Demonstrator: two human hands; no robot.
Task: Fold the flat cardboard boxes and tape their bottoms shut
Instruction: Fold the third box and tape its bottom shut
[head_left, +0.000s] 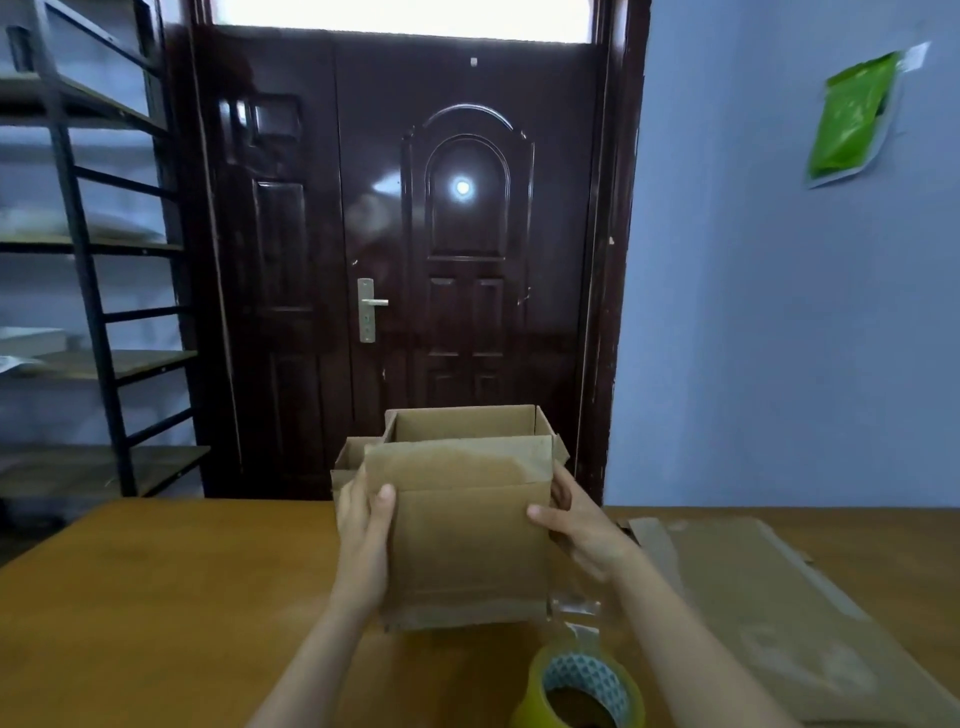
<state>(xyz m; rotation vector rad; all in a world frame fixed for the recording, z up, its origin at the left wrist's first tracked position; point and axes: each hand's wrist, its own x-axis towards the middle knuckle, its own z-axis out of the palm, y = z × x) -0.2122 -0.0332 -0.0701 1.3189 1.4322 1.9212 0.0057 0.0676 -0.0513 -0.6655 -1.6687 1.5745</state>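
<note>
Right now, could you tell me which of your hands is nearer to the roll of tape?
Right. The right hand holds the cardboard box on the side just above the roll of tape; the left hand holds the box's far side.

dark glossy door (415, 249) with silver handle (370, 306), blue wall (779, 338), black metal shelving (88, 270) at left, wooden table (156, 597)

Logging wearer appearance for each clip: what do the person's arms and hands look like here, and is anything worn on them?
Both forearms are bare as far as the frame shows, with no sleeves in view. The left hand and right hand wear no gloves, and no rings, watch or bands show. The nails are short and unpainted.
</note>
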